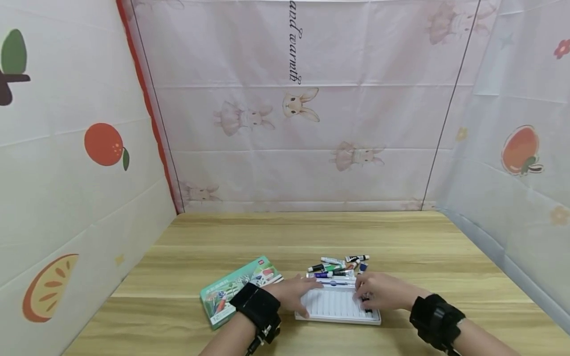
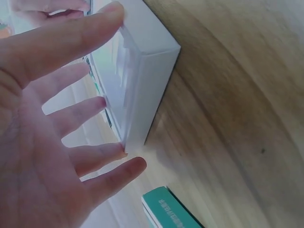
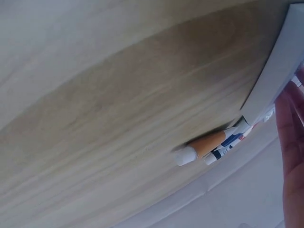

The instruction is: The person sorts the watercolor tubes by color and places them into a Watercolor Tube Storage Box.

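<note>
A white slotted tray (image 1: 331, 304) lies on the table in the head view. My left hand (image 1: 291, 292) spans its left end. In the left wrist view, the thumb (image 2: 102, 21) touches the tray's edge, while the other fingers stretch fairly straight beside it. My right hand (image 1: 380, 290) bends over the right end, pinching a dark paint tube (image 1: 366, 298) that its fingers mostly cover. Several paint tubes (image 1: 327, 267) lie loosely behind the tray; an orange one (image 3: 209, 144) shows beside it in the right wrist view. Most right fingers are outside that view.
A green illustrated box (image 1: 236, 291) lies flat left of the tray, partly behind my left wrist. The wooden table (image 1: 178, 262) meets printed cloth walls (image 1: 267, 173) at the back and sides. Each wrist wears a black strap (image 1: 436, 321).
</note>
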Motion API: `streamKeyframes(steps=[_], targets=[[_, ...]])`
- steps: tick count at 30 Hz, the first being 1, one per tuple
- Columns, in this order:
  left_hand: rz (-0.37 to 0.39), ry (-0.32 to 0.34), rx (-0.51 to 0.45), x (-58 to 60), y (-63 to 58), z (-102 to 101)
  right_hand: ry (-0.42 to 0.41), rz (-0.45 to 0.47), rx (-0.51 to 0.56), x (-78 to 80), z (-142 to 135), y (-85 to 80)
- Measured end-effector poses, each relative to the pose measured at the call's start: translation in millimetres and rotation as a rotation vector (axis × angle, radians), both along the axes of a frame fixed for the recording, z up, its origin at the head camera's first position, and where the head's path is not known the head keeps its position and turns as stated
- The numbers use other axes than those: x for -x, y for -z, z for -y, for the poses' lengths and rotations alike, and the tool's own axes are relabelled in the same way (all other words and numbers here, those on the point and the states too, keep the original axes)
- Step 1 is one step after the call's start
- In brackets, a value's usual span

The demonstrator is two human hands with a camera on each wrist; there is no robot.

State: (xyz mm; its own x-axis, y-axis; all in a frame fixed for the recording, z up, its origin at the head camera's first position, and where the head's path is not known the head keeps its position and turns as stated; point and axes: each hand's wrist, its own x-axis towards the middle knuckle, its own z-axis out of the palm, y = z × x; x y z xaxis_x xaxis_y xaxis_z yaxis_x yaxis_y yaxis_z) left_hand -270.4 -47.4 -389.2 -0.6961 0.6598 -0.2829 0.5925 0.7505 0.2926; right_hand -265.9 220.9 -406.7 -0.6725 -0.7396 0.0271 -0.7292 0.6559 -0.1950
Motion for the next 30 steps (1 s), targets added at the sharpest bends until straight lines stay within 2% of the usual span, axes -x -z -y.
streamKeyframes(steps=[4, 7, 10, 13, 16, 20, 25, 30], targets=[[-0.003, -0.012, -0.015, 2.1, 5.5, 2, 0.020, 0.006, -0.019, -2.4, 0, -0.1], [0.018, -0.052, -0.039, 1.9, 8.7, 4, 0.040, 0.029, -0.018, -2.2, 2, -0.2], [0.044, -0.090, -0.069, -0.5, 10.3, 8, 0.078, 0.114, 0.060, 1.0, -1, -2.7], [0.054, -0.074, -0.096, -3.6, 11.8, 12, 0.120, 0.145, 0.174, 7.9, -13, -6.3], [0.039, -0.016, -0.105, -6.2, 13.0, 15, 0.168, 0.066, 0.218, 16.1, -30, -8.0], [0.020, 0.022, -0.111, -7.6, 15.4, 17, 0.256, -0.010, 0.187, 23.5, -47, -2.6], [0.021, 0.032, -0.118, -9.8, 16.6, 18, 0.333, -0.022, 0.133, 25.7, -59, 11.0], [0.045, 0.018, -0.112, -13.0, 11.4, 17, 0.347, -0.033, 0.135, 24.9, -62, 17.1]])
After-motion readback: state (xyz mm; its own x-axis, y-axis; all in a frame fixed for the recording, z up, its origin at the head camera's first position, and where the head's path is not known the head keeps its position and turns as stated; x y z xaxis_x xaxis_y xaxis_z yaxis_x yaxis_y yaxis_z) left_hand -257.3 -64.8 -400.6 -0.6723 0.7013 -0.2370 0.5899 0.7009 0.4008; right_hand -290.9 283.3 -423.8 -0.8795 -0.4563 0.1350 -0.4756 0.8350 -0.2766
